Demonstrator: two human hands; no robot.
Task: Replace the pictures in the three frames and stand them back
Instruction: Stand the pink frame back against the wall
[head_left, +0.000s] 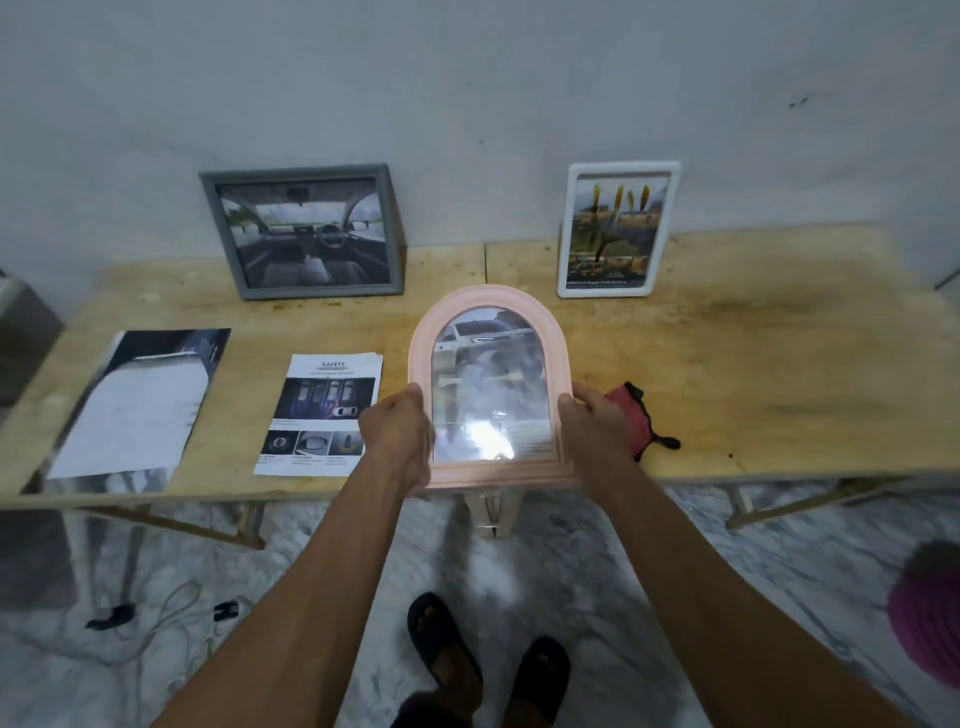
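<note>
Left hand (397, 441) and right hand (597, 423) grip the arched pink frame (491, 312) by its lower sides, fingers curled on the rim, glossy glass w/ car pic. Above the wood table (779, 353). At 11 o'clock grey square frame (301, 231), at 1 o'clock white frame (618, 228), both standing. Loose sheets (322, 413) at 9.

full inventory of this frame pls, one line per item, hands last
arched frame: 1, pink, held over table's front edge, car picture inside
grey frame: 1, stands at wall, back left
white frame: 1, stands at wall, back right
safety sheet: 1, white and dark, flat on table
large print: 1, dark and white, flat, far left
cloth: 1, red and black, right of arched frame
table: 1, light wood
sandals: 2, black, floor
hands: left hand and right hand grip arched frame's sides
</note>
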